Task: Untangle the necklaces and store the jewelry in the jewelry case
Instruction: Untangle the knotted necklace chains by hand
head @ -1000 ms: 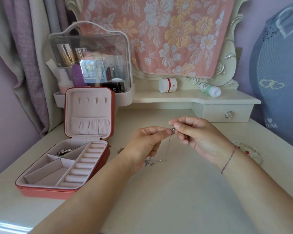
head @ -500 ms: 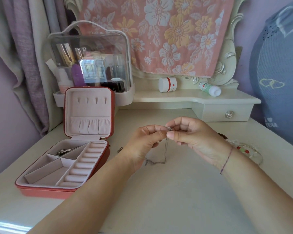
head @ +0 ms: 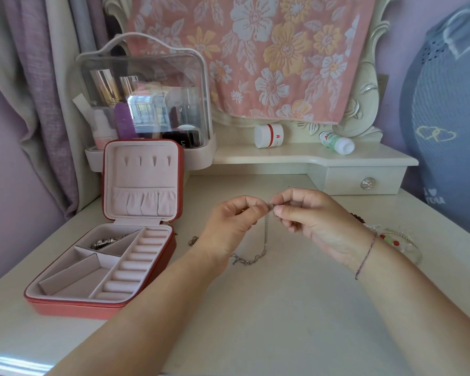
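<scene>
We pinch the silver necklace [head: 265, 234] with our left hand [head: 235, 223] and right hand [head: 312, 218], holding it up so it hangs and we can undo it.

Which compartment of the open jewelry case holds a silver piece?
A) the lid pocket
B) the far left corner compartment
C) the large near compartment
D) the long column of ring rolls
B: the silver piece lies in the compartment at the far left corner of the jewelry case.
</scene>
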Demonstrator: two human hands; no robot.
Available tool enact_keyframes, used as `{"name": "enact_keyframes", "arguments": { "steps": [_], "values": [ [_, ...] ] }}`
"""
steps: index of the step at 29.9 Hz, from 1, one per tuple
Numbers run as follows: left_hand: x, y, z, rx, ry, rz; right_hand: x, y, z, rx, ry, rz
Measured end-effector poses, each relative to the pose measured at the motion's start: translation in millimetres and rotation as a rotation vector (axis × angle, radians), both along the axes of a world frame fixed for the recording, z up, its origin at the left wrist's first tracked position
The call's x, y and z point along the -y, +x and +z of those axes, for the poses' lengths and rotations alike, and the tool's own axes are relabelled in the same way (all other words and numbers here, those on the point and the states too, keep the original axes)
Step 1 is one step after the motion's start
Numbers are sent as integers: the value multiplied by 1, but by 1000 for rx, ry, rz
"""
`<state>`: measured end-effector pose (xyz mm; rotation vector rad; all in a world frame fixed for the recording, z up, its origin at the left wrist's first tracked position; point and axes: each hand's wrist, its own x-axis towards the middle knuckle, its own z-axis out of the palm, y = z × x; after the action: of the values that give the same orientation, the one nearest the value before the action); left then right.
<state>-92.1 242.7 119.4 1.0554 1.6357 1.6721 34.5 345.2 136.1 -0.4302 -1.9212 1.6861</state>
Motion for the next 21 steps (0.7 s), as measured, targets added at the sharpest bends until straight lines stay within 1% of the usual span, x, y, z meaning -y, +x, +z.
{"name": "enact_keyframes", "arguments": {
  "steps": [6, 10, 13, 18, 21],
  "values": [
    [-1, 0, -1, -58, -31, -8, -1, -1, 0, -36, -38, -57],
    [-2, 3, -1, -104, -71, -38, 0, -3, -1, -18, -13, -70],
    [-1, 4, -1, -105, -85, -42, -1, -3, -2, -14, -8, -68],
    [0, 2, 0, -99, -9, 8, -1, -1, 1, -51, -75, -63],
    [1, 4, 3, -82, 41, -19, 0, 0, 2, -53, -90, -33]
  ]
}}
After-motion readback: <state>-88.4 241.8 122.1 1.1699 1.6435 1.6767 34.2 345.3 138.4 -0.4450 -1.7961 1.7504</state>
